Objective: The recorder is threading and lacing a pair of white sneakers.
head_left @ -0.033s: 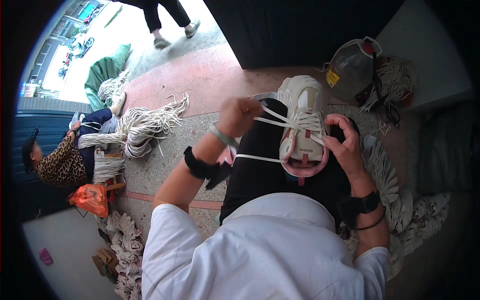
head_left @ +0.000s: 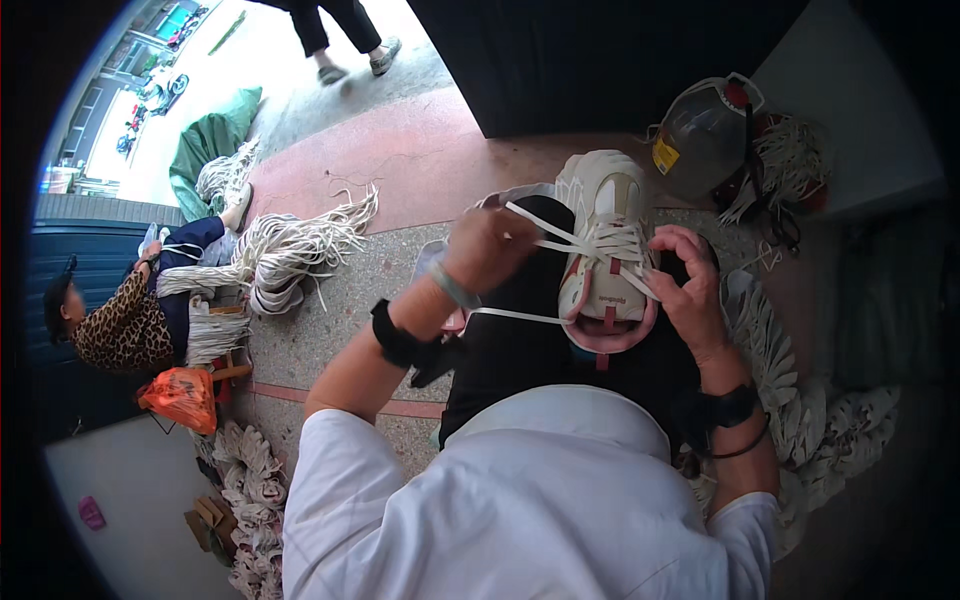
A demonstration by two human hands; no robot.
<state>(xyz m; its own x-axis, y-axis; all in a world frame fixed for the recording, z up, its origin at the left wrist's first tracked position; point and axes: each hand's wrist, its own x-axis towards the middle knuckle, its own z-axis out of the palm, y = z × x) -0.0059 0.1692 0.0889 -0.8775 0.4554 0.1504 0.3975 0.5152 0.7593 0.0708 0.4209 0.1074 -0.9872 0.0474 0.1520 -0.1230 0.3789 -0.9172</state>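
Observation:
A cream sneaker (head_left: 605, 190) with a pink lining rests on my dark-trousered lap, toe pointing away from me. White shoelace (head_left: 548, 228) crosses its tongue through the eyelets. To the left of the shoe, my left hand (head_left: 490, 247) is closed in a fist around lace strands drawn out from the eyelets. My right hand (head_left: 695, 300) is at the shoe's right side, thumb and finger pinching lace by the eyelets, other fingers curled. Another lace strand (head_left: 525, 317) runs from the shoe's collar toward my left wrist. Something pale and pink lies partly hidden behind my left hand.
At left, a seated co-worker (head_left: 125, 325) handles white laces, with a big lace bundle (head_left: 285, 260) in front. An orange bag (head_left: 182, 400) and heaped shoe parts (head_left: 250, 470) lie nearer. Right: a clear jug (head_left: 700, 145) and more piled shoe parts (head_left: 765, 345). Someone's legs (head_left: 340, 30) show outside.
My left hand has shifted slightly right and down, toward the shoe, still holding the lace. My right hand and the shoe have hardly moved. A foot outside has shifted a little.

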